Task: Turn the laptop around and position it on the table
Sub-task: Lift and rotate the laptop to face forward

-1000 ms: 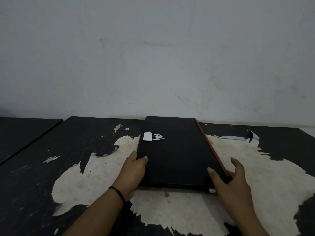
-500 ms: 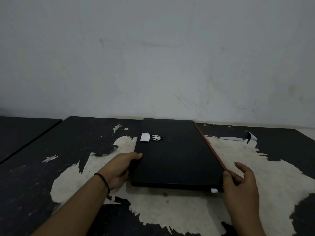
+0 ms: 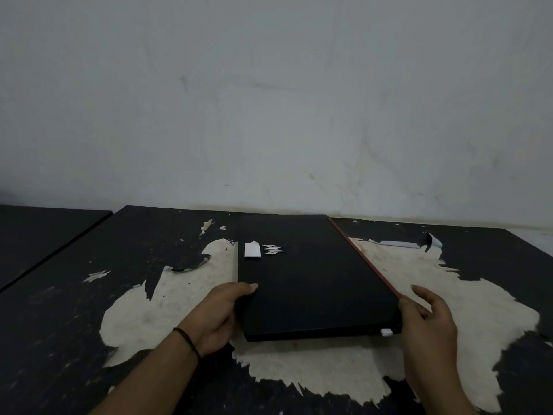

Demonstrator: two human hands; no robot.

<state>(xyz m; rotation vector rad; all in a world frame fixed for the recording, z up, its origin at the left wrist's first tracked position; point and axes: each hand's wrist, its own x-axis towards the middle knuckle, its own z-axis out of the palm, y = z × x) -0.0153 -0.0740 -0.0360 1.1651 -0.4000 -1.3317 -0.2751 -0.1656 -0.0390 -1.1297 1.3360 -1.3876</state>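
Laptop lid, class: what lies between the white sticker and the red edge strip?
In the head view, between the white sticker and the red edge strip lies the silver logo, just beside the sticker; the rest is bare black laptop lid.

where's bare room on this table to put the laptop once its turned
Free: the table left of the laptop, past the left hand, and the pale patch in front of it. Right of the right hand is bare too. Far edge meets the wall.
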